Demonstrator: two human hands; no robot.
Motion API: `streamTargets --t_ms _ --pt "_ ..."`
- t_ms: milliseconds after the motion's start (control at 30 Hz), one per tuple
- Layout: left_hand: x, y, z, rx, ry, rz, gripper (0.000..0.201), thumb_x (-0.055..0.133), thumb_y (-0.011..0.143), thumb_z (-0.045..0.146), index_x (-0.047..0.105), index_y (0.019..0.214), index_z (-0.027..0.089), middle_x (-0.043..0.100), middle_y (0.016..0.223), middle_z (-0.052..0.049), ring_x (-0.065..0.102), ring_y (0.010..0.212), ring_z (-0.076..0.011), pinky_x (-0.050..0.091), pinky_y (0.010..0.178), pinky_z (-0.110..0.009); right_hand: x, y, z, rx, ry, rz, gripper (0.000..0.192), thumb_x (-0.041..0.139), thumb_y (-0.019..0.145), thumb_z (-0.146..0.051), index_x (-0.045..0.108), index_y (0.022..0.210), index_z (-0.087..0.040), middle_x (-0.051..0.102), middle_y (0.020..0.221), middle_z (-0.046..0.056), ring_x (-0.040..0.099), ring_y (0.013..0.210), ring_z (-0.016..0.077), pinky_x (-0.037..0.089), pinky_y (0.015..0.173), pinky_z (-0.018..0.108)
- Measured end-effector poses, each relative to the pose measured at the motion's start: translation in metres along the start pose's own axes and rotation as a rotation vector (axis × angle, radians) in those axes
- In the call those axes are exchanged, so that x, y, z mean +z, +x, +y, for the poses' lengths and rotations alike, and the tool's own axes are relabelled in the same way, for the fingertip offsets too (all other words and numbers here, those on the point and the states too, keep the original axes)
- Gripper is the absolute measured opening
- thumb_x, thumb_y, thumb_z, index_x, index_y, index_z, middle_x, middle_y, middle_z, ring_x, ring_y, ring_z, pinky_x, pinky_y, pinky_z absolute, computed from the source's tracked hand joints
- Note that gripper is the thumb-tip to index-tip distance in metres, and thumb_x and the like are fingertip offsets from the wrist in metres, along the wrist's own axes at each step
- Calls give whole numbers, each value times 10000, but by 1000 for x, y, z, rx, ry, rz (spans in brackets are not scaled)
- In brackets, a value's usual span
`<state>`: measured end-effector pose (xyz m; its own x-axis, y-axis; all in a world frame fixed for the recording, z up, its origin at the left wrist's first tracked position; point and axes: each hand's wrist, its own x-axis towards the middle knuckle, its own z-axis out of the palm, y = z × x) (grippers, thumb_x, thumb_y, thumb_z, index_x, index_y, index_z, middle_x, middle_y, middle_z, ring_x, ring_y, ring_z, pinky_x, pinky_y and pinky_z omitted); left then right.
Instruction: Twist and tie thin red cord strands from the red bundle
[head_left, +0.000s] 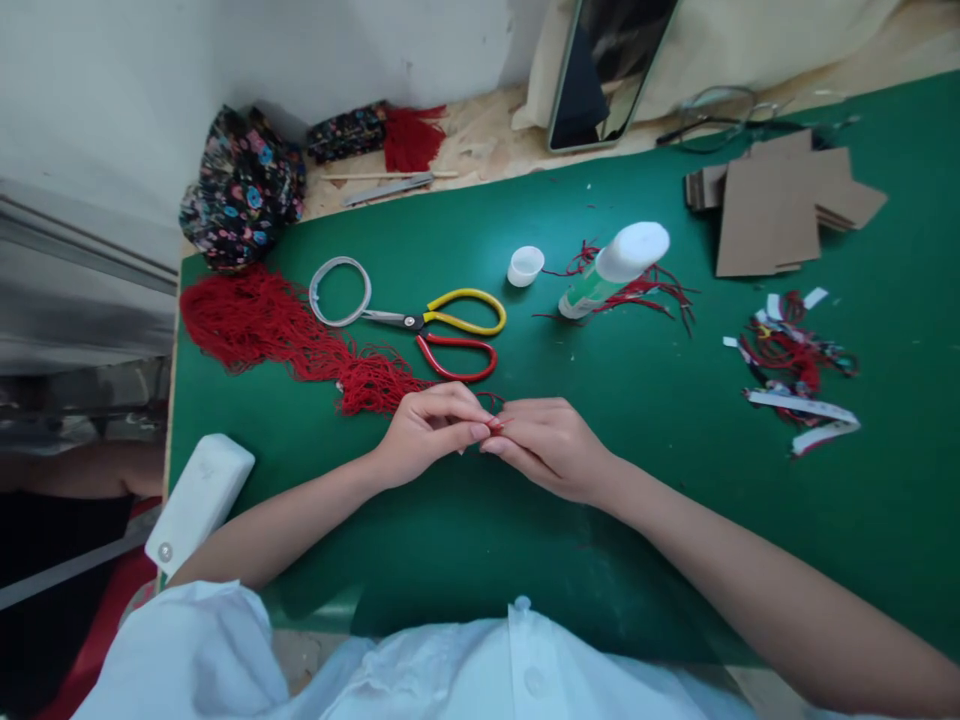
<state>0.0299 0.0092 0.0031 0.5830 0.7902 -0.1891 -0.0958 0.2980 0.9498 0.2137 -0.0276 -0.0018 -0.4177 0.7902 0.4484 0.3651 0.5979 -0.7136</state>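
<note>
My left hand (431,425) and my right hand (547,445) meet fingertip to fingertip over the green mat (465,540), pinching a thin red cord (498,424) between them. The cord leads back toward a heap of red cords (285,335) lying at the mat's left side. Just beyond my hands lie scissors (450,335) with one yellow and one red handle, blades pointing left, next to a white ring (339,291).
A glue bottle (611,268) lies on red thread scraps, its white cap (524,265) beside it. Cardboard pieces (780,205) sit far right, cut scraps (795,370) below them. A floral fabric bundle (241,188), red tassel (409,137), phone (604,70) and white box (199,500) lie around.
</note>
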Motion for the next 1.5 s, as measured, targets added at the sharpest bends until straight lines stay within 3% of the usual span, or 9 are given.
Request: streamTargets --t_ms 267,633,867,1033,1133,1267,1500 --pt "-3 3 6 13 68 -132 73 759 734 287 793 795 268 667 744 -46 573 602 -88 453 516 -207 -1 0 2 11 -10 -60 448 443 969 -422 624 651 -162 544 527 0 462 516 94 328 548 246" --pt "-2 6 10 149 134 -304 66 713 785 199 711 742 149 642 724 -33 593 696 -88 459 635 -197 0 0 3 -119 -71 -81 475 473 962 -407 557 563 -164 582 528 -12 447 521 93 301 550 239" --pt "-2 3 6 117 121 -206 202 654 841 295 632 731 127 560 756 -17 543 671 -74 454 633 -207 -1 0 -1 9 -51 -66 402 484 959 -403 611 664 -161 555 550 -9 477 534 84 321 542 218" --pt "-2 2 1 88 68 -137 189 611 870 296 598 793 124 539 909 -34 563 652 -57 492 597 -200 -1 1 -3 123 -32 168 231 606 889 -389 565 812 -175 552 628 -34 468 530 63 355 525 189" --pt "0 1 2 57 17 -146 160 591 883 265 585 813 122 551 971 -39 591 592 -40 513 569 -197 -2 1 1 15 -110 265 124 643 865 -293 576 900 -195 613 715 -10 525 610 80 412 582 194" --pt "4 1 5 58 -1 -137 162 593 884 263 559 814 121 567 844 -9 601 539 -45 505 527 -178 -4 2 5 -164 -239 307 120 695 815 -221 623 912 -217 663 780 16 521 648 105 447 619 235" --pt "5 0 6 114 83 -125 150 567 898 241 560 813 116 554 902 -15 612 548 -34 529 555 -182 -4 2 2 -224 -222 309 122 691 811 -177 644 916 -220 701 796 19 539 701 132 482 666 289"
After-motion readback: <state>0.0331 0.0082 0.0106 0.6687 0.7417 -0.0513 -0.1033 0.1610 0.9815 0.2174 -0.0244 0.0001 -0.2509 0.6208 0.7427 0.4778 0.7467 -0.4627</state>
